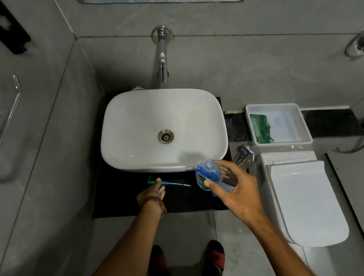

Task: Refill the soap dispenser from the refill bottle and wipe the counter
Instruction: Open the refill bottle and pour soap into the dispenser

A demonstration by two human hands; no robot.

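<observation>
My right hand [236, 192] is shut on a clear bottle of blue soap [207, 176] with a green and white label. The bottle's neck is open, with no pump or cap on it. I hold it just above the front right corner of the white basin [131, 131], over the black counter [186, 201]. A pump with a green head and a long clear tube [171, 183] lies on the counter along the basin's front edge. My left hand [152, 195] is on the counter, and its fingertips grip the pump near the green head.
A wall tap [162, 63] hangs over the basin. A white tray [279, 124] holding a green checked cloth [260, 129] stands at the right on the dark ledge. A closed white toilet [307, 200] is beside the counter. My feet are on the tiled floor below.
</observation>
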